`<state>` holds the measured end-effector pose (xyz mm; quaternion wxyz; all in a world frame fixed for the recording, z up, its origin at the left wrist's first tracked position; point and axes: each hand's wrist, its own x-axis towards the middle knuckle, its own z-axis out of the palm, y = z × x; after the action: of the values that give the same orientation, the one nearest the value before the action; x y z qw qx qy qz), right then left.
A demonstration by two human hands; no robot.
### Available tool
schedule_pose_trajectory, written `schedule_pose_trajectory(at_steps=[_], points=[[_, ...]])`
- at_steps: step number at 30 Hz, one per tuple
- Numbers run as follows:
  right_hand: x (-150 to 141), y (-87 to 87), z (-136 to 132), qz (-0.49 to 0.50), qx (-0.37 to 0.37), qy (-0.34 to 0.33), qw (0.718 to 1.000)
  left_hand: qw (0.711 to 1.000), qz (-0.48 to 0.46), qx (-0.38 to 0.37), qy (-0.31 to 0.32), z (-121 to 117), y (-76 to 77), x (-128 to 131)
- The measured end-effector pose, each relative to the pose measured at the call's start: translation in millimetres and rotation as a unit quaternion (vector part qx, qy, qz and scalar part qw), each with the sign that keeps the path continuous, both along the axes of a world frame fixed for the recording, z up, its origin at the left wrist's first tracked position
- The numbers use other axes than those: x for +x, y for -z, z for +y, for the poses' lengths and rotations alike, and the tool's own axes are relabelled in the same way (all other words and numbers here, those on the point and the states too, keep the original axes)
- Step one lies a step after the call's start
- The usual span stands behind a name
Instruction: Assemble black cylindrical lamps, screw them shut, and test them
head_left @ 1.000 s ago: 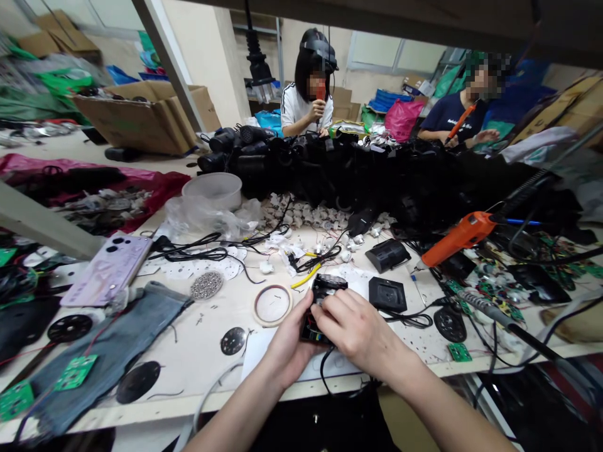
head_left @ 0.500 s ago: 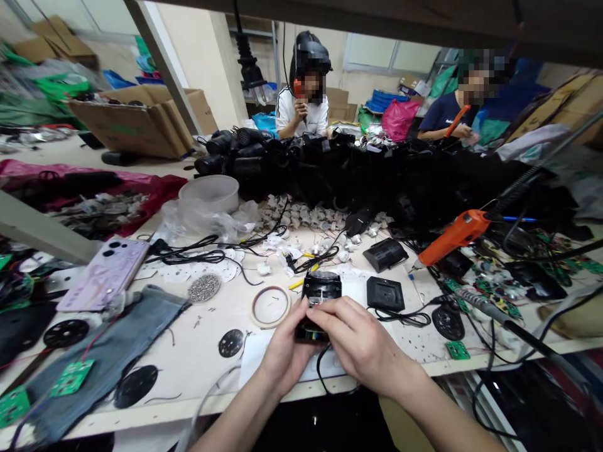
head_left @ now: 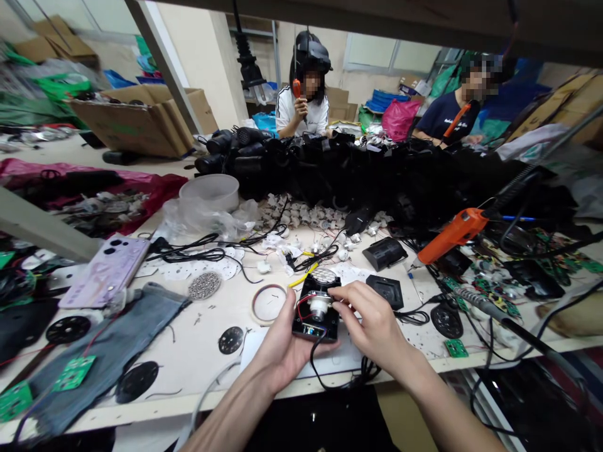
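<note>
My left hand cradles an opened black appliance housing from the left and below, its thumb along the side. Inside the housing sit a white-and-metal motor, red wires and a small circuit board. At the top end shows a round mesh disc. My right hand has its fingers bent around the housing's upper right rim, fingertips close to the motor. A black power cord runs down from the housing and bunches at the table edge.
An orange electric screwdriver lies right, near black shells. A tape roll, a dish of screws and a phone are left. White motors and black housings pile behind. Two people work opposite.
The housing now shows its open inside with the motor and wires. My right hand has shifted from over it to its right side. The cord bunch has come into view below.
</note>
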<state>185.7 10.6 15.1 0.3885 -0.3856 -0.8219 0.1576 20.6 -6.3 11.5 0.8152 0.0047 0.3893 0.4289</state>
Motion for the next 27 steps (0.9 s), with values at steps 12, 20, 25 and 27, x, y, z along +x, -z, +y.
schedule_pose_trajectory(at_steps=[12, 20, 25, 27], points=[[6, 11.9, 7, -0.026, -0.012, -0.039, 0.999, 0.998, -0.020, -0.051, 0.009, 4, 6.2, 1], [9, 15.0, 12, -0.031, -0.047, -0.048, 0.997, 0.997, 0.025, -0.071, 0.005, 4, -1.4, 6], [10, 12.7, 16, -0.014, -0.077, -0.057, 0.995, 0.997, 0.035, -0.066, -0.002, 6, -6.5, 8], [11, 13.0, 16, -0.010, -0.082, -0.059, 0.995, 0.997, 0.038, -0.061, -0.003, 6, -7.0, 9]])
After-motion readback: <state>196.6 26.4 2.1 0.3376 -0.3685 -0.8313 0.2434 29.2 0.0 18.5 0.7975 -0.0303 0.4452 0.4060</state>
